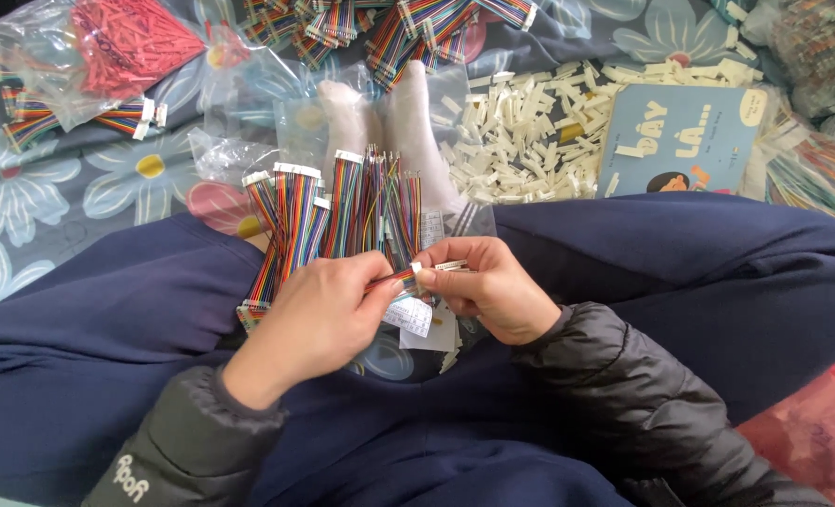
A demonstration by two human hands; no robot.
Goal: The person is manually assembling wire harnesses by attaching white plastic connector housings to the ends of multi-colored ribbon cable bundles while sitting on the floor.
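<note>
My left hand (319, 314) pinches the end of a short rainbow ribbon cable (394, 281) between thumb and fingers. My right hand (483, 286) meets it from the right and holds a small white plastic connector (447, 267) at the cable's tip. Both hands work over my lap, between my crossed legs in dark blue trousers (680, 253). Just beyond the hands lies a bundle of several rainbow ribbon cables (342, 211) with white connectors, fanned out on clear plastic bags.
A heap of loose white connectors (520, 141) lies ahead on the flowered cloth (79, 178). A blue book (680, 141) sits at the right. More ribbon cables (389, 28) lie at the top, and a bag of red parts (126, 42) at the top left.
</note>
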